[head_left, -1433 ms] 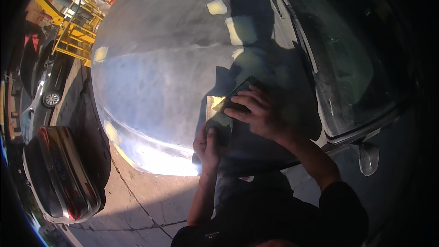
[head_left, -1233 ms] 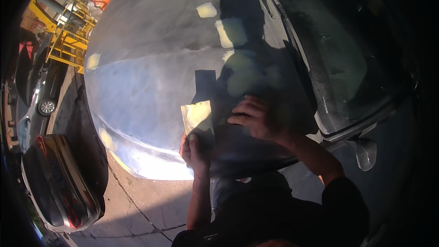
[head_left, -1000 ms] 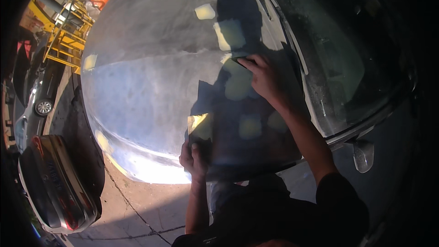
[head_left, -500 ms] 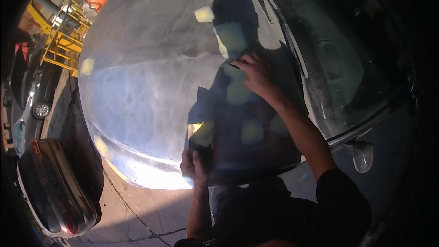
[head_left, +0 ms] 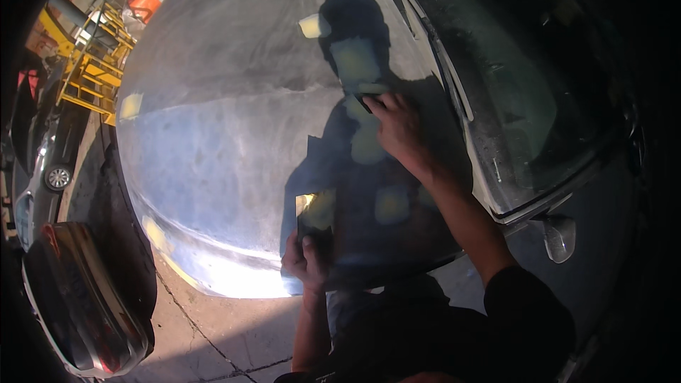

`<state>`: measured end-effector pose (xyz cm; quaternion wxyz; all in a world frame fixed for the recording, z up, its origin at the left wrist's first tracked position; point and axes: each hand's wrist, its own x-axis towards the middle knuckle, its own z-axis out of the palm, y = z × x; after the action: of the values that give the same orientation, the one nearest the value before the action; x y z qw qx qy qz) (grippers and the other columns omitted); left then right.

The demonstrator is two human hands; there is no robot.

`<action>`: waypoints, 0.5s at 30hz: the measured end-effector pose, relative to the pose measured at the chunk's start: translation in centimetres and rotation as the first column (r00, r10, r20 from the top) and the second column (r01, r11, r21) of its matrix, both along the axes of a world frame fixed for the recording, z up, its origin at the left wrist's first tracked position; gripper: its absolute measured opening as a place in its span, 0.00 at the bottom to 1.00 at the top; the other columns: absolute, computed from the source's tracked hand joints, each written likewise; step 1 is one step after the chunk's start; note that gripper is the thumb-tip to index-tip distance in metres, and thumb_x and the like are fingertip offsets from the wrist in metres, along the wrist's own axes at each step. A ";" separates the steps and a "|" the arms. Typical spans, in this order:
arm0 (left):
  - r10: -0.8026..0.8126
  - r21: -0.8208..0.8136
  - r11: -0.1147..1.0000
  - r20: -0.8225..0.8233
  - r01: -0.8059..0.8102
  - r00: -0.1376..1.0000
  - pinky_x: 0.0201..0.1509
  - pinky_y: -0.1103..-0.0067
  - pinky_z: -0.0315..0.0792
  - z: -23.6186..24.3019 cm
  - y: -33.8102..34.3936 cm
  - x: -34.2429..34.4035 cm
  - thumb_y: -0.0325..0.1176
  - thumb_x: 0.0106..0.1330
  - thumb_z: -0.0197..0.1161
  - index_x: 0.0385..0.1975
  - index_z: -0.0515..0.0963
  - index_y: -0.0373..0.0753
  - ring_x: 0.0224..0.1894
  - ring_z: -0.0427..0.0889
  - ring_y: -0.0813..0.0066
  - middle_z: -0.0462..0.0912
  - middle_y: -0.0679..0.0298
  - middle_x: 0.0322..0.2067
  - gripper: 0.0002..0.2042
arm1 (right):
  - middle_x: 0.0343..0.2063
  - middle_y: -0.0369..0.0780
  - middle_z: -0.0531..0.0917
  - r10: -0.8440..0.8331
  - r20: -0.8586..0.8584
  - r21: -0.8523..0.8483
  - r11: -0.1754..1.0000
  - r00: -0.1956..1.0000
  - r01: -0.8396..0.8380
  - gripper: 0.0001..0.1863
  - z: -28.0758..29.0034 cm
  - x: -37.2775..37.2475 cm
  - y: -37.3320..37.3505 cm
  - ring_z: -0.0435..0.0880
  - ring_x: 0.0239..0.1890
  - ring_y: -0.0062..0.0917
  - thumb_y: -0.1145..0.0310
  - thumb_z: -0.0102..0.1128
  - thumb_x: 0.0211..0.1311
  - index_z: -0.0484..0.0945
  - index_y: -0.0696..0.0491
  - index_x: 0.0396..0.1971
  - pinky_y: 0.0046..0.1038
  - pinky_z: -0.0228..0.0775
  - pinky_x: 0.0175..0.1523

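A car hood [head_left: 213, 142] in dull grey and blue spreads before me, with my shadow across its right part. My right hand [head_left: 401, 124] pinches a small dark spreader [head_left: 364, 103] against the hood. A pale streak [head_left: 374, 89] lies just beyond the spreader's edge. Yellowish filler patches surround it: a squarish patch [head_left: 357, 60] farther off and a rounded patch [head_left: 367, 142] nearer me. Near the hood's front side, my left hand [head_left: 305, 262] is closed around a dark flat board [head_left: 318, 230] carrying yellow filler [head_left: 308, 204].
The windshield [head_left: 525, 92] and a wiper [head_left: 454, 85] lie to the right, with a side mirror [head_left: 559, 237] below. At left stand a parked car [head_left: 85, 305], a grey car [head_left: 46, 191] and a yellow metal frame [head_left: 92, 81]. Another filler patch [head_left: 391, 203] lies between my arms.
The view has shifted slightly. My right hand has drawn the spreader slightly toward me, and a pale streak now shows beyond it. The left hand still holds the board, now catching more sun.
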<state>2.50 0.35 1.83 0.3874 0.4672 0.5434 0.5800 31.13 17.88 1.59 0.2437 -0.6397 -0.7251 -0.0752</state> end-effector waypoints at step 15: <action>-0.008 0.056 0.998 -0.044 0.011 0.999 0.40 0.76 0.78 -1.2 -0.1 -0.6 0.40 0.75 0.61 0.48 0.84 0.29 0.33 0.86 0.71 0.89 0.56 0.31 0.17 | 0.45 0.41 0.82 -0.303 -0.014 -0.059 0.951 0.953 0.302 0.25 1.1 -2.2 2.4 0.83 0.50 0.44 0.78 0.60 0.54 0.83 0.49 0.54 0.43 0.80 0.50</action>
<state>1.87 0.26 0.67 0.3648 0.4931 0.5330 0.5829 28.91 20.28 2.69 0.2195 -0.7507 -0.6175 -0.0839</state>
